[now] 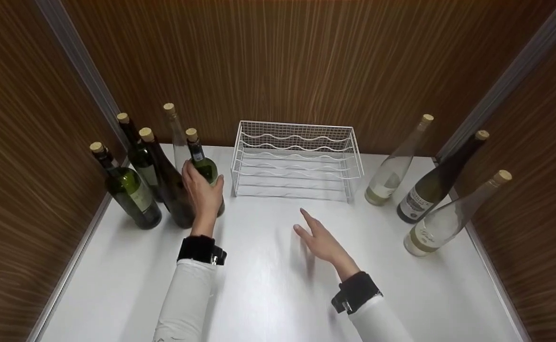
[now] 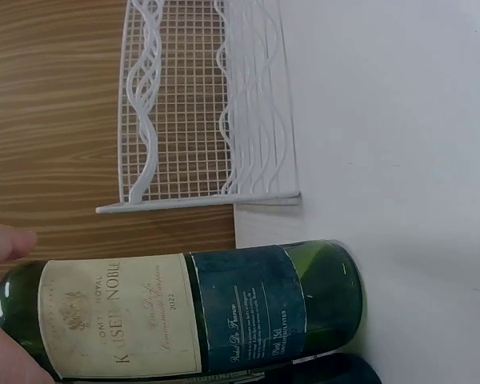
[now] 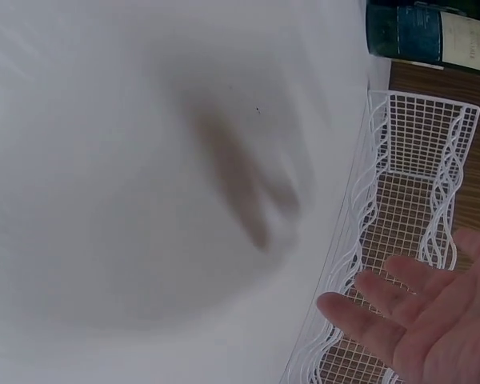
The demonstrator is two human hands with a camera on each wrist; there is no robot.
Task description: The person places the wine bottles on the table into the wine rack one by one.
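A green wine bottle with a cork stands upright, left of a white wire wine rack. My left hand is at its shoulder, thumb and fingers spread to either side. In the left wrist view, the thumb tip stands apart from the glass, and the bottle shows a cream label and a dark blue one. My right hand hovers over the white table in front of the rack, fingers extended and holding nothing. The right wrist view shows its fingers overlapping the rack.
Several corked bottles crowd around the left hand, including a dark brown one, a green one and a clear one. To the right stand two clear bottles and a dark one. Wood-grain panels enclose the white table.
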